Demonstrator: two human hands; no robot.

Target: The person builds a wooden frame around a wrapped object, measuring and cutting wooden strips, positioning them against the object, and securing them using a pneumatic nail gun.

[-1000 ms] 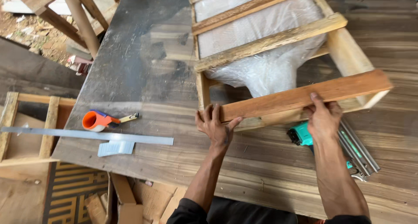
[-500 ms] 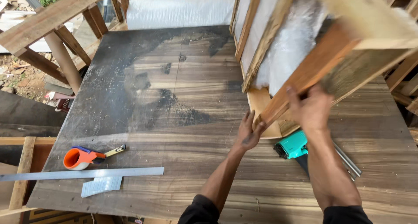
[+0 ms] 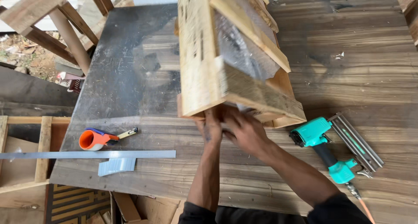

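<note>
Left hand (image 3: pixel 212 127): one; fingers closed up against the lower edge of the wooden crate (image 3: pixel 226 58), which stands tipped on end at 12 o'clock from both hands.
Right hand (image 3: pixel 247 130): one, touching the left at its 3 o'clock; curled on the crate's bottom corner, though motion blur hides how tightly the fingers close.
Wooden crate: one, slatted, with clear plastic wrap showing between the slats.
Nail gun (image 3: pixel 331 150): one, teal, lying at 3 o'clock, near the right hand.
Tape dispenser (image 3: pixel 98 138): one, orange, at 9 o'clock, well apart.
Metal ruler (image 3: pixel 87 154): one, just below the dispenser.
Worktable (image 3: pixel 348 54): one, wooden.
</note>
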